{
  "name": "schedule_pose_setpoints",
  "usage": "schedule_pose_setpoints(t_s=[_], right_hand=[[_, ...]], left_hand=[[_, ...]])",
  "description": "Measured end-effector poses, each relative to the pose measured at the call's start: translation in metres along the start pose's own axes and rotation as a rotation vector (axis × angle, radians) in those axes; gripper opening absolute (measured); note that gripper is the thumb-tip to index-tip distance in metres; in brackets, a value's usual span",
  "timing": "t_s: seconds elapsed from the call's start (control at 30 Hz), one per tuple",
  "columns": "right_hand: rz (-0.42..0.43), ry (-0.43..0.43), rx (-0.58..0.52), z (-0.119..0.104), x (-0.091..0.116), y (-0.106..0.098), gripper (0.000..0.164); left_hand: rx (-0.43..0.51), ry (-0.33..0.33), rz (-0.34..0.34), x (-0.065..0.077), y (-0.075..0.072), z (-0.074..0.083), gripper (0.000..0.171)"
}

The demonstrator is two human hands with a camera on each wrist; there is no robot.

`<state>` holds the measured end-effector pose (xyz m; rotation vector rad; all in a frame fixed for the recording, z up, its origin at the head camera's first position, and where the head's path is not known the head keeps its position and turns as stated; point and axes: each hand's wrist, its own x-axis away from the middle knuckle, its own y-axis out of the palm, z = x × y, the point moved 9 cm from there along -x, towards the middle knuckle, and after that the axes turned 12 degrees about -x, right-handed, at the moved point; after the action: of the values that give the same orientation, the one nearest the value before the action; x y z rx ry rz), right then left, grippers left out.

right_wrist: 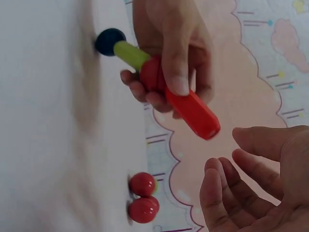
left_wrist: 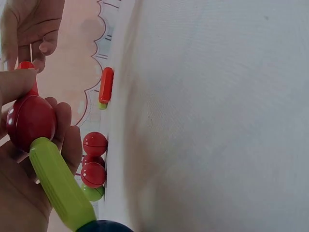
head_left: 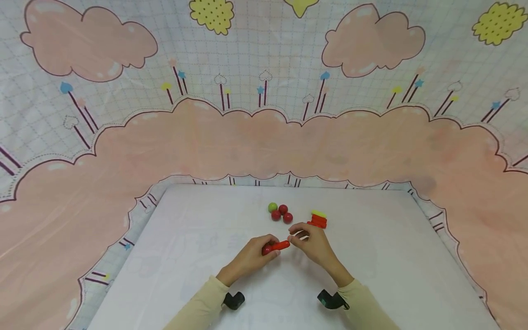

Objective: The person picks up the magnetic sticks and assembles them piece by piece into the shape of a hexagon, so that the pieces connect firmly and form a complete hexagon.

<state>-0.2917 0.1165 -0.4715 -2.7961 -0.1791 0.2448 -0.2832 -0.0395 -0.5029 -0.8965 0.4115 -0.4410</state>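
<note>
My left hand (head_left: 255, 253) holds a joined toy piece, its thumb pressing where a red rod (right_wrist: 195, 116) meets a red ball (right_wrist: 150, 76). Out of the ball's other side runs a light green rod (left_wrist: 63, 183), ending in a dark blue ball-like piece (right_wrist: 110, 42). The red rod's free end points toward my right hand (head_left: 314, 242). That hand holds nothing; its fingers are loosely bent with the thumb apart, just beyond the rod's tip. In the right wrist view a gap shows between the rod and the right fingertips (right_wrist: 240, 136).
Beyond the hands, red balls (head_left: 288, 218) sit grouped with a green ball (head_left: 272, 207) on the white table (head_left: 198, 220). To their right lie several red rods (head_left: 319, 220) and a yellow-green rod (head_left: 319, 213), partly behind the right hand. A patterned cloth (head_left: 264, 146) hangs behind.
</note>
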Motion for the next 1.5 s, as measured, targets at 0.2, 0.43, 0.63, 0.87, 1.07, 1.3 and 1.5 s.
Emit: schedule_pose_setpoints(t_s=[0.2,0.43,0.63,0.87,1.07,1.3,1.5], right_hand=[[0.058,0.036,0.025,0.007,-0.015,-0.012,0.026],[0.104,0.064,0.033,0.018,-0.037,-0.015,0.028],[0.124,0.114,0.050,0.037,-0.053,-0.013,0.028],[0.113,0.180,0.112,0.055,-0.074,-0.005,0.030],[0.106,0.247,0.138,0.066,-0.080,0.002,0.031],[0.109,0.224,0.159,0.070,-0.080,0.009,0.029],[0.122,0.202,0.156,0.074,-0.079,0.012,0.025]], left_hand=[[-0.012,-0.021,-0.009,0.000,0.001,-0.002,0.021],[-0.012,-0.028,-0.023,0.000,0.003,-0.001,0.022],[0.008,-0.037,-0.062,0.002,0.005,0.000,0.024],[0.019,-0.057,-0.068,0.003,0.002,-0.003,0.024],[0.038,-0.061,-0.074,0.005,0.003,-0.004,0.025],[0.037,-0.071,-0.077,0.006,0.003,-0.005,0.025],[0.041,-0.073,-0.070,0.006,0.003,-0.004,0.024]])
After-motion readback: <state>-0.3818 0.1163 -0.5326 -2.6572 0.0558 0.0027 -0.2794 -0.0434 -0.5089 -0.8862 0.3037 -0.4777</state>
